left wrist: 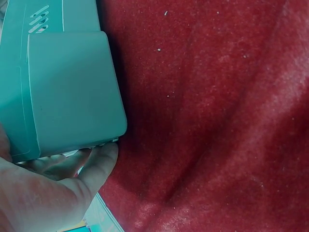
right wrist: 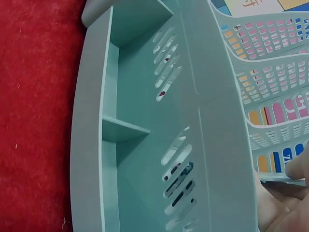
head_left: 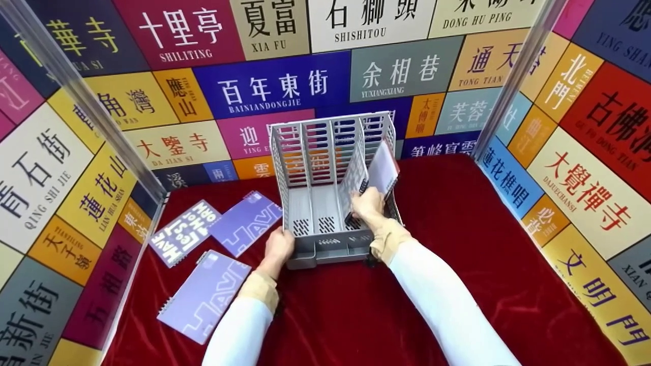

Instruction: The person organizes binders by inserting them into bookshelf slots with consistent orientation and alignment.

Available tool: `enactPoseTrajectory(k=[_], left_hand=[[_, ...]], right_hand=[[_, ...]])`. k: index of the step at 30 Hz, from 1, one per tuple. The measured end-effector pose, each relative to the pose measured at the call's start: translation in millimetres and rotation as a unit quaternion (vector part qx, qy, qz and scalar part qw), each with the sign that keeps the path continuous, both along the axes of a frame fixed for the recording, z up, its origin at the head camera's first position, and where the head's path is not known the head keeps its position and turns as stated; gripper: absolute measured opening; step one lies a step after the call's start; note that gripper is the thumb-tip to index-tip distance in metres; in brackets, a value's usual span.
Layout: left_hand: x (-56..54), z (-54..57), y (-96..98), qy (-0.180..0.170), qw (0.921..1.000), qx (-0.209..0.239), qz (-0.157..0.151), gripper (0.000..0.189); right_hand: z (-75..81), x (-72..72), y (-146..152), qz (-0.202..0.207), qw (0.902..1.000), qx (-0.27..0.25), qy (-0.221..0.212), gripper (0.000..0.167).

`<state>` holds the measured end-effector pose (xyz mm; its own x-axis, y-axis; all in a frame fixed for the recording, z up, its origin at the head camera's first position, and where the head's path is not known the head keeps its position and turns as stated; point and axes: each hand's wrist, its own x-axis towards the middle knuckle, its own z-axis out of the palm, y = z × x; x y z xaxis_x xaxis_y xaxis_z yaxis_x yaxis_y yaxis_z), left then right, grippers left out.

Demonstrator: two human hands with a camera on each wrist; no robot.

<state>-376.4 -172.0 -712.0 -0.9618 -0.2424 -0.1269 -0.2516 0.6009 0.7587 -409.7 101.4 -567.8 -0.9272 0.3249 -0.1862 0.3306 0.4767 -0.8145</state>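
A grey file organizer with slotted dividers and upright compartments stands in the middle. My left hand holds its lower front left corner, the fingertips curled under the edge in the left wrist view. My right hand reaches over the front wall into the right part of the organizer. It grips the front edge of a grey-patterned notebook where a black coil shows; the fingers hide much of that edge. Upright in the rightmost compartment stands another notebook with a pale cover and a red edge.
Left of the organizer lie two purple notebooks, one near and one farther back, and a white-lettered notebook. Dark red cloth covers the table. Sign-printed panels with metal corner posts enclose the back and sides.
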Motion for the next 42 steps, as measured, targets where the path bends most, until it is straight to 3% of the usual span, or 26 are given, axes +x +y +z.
enactPoseTrajectory(k=[6, 10, 16, 18, 23, 28, 29, 30, 34, 35, 36, 42], left_hand=[[7.8, 10.4, 4.2, 0.007, 0.9999, 0.006, 0.007, 0.051], [7.9, 10.4, 3.7, 0.008, 0.9999, 0.007, 0.011, 0.049], [2.8, 2.8, 1.6, -0.002, 1.0000, -0.002, 0.003, 0.050], [0.9, -0.1, 0.5, -0.005, 1.0000, -0.001, 0.000, 0.051], [-1.8, -4.1, -2.1, -0.007, 1.0000, 0.003, -0.006, 0.053], [2.6, 3.9, 0.3, -0.006, 1.0000, 0.002, -0.001, 0.052], [9.6, 15.4, 1.9, 0.001, 1.0000, 0.004, -0.005, 0.051], [11.3, 18.1, 2.9, 0.002, 1.0000, 0.005, -0.002, 0.051], [12.7, 21.3, 4.2, 0.002, 1.0000, 0.008, 0.002, 0.050], [12.4, 21.0, 4.2, 0.002, 1.0000, 0.007, 0.001, 0.050], [5.3, 9.9, 2.9, -0.004, 1.0000, 0.004, 0.005, 0.051], [-4.7, -5.0, -3.4, -0.010, 0.9999, 0.008, -0.010, 0.051]], right_hand=[[-5.5, -7.8, -2.5, -0.011, 0.9981, -0.061, -0.008, 0.030], [-10.9, -9.9, -1.0, -0.005, 0.9977, -0.067, -0.006, 0.027], [-8.9, 0.0, 2.7, 0.025, 0.9991, -0.034, 0.008, 0.032], [-0.3, 9.6, 2.2, 0.035, 0.9990, -0.028, 0.001, 0.034], [2.5, 17.3, 8.8, 0.058, 0.9983, -0.006, 0.006, 0.031], [6.4, 20.9, 18.8, 0.076, 0.9955, 0.054, 0.020, 0.028], [7.9, 21.9, 20.9, 0.079, 0.9948, 0.060, 0.023, 0.028], [9.2, 22.7, 23.2, 0.083, 0.9938, 0.068, 0.027, 0.028], [15.5, 29.1, 32.9, 0.101, 0.9872, 0.117, 0.039, 0.030], [17.3, 31.2, 35.3, 0.105, 0.9851, 0.130, 0.042, 0.030], [19.2, 33.6, 37.8, 0.108, 0.9829, 0.143, 0.044, 0.029], [25.1, 44.8, 54.3, 0.118, 0.9735, 0.182, 0.072, 0.021]])
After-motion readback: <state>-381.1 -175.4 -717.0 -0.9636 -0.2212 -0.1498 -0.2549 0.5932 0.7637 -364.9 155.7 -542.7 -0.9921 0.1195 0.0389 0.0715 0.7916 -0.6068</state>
